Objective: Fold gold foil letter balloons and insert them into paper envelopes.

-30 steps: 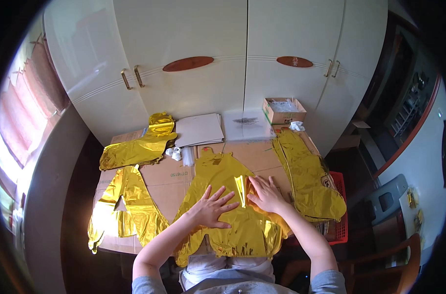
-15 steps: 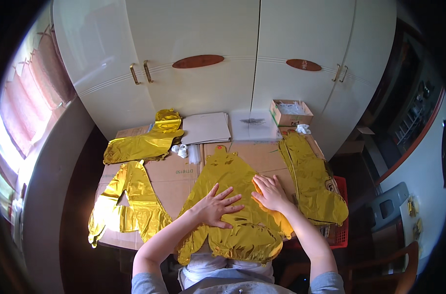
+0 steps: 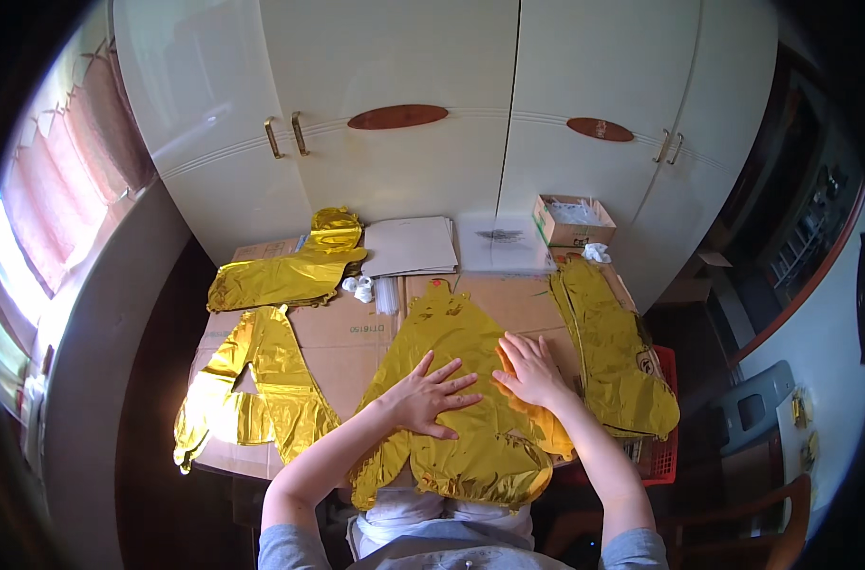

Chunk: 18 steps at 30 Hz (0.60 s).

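Left hand seemingly atop gold foil

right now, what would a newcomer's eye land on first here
Probably the large gold foil piece centred on the cardboard, with the left hand over it, fingers spread, and the right hand on orange material at its right edge. Next, the foil piece at front left, glaring white along one side. Behind, the white cabinet fills the upper view.

The middle gold foil lost its bright streak.
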Motion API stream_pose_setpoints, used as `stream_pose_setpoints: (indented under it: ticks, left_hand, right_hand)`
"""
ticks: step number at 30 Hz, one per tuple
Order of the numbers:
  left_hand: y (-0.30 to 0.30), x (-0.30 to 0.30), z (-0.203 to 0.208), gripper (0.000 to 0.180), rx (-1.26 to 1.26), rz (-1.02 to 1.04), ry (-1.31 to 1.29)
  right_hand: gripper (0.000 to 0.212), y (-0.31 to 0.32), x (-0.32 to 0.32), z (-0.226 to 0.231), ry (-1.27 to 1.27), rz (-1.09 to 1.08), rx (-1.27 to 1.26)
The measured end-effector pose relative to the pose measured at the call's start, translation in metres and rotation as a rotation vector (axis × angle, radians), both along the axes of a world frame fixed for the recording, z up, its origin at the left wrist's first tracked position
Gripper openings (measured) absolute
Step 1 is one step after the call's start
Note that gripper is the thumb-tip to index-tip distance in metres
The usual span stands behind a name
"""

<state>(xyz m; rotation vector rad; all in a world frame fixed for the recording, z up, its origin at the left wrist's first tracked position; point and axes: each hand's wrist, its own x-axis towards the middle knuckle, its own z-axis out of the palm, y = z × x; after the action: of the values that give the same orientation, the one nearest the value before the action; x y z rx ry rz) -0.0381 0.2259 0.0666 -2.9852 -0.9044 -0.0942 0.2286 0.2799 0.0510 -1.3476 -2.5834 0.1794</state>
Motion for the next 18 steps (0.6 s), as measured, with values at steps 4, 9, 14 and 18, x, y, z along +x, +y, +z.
stream_pose_setpoints:
  ticks: [4, 9, 14, 18]
  left_hand:
    - [-0.005, -0.006, 0.004, 0.079, 0.011, 0.037, -0.047]
    - [-0.05, -0.007, 0.099, 0.061, -0.026, 0.055, -0.51]
    - [-0.139, -0.016, 0.234, 0.031, 0.937, -0.206, -0.201]
    - [-0.187, -0.053, 0.254, 0.031, 1.296, -0.298, -0.018]
  right_hand:
    - [0.069, -0.011, -0.014, 0.005, -0.078, 0.131, -0.022]
    - [0.065, -0.011, -0.022, 0.011, 0.014, 0.173, 0.055]
    - [0.062, 0.009, -0.075, 0.049, 0.028, 0.344, 0.133]
    - [0.057, 0.043, -0.168, 0.061, 0.06, 0.527, 0.109]
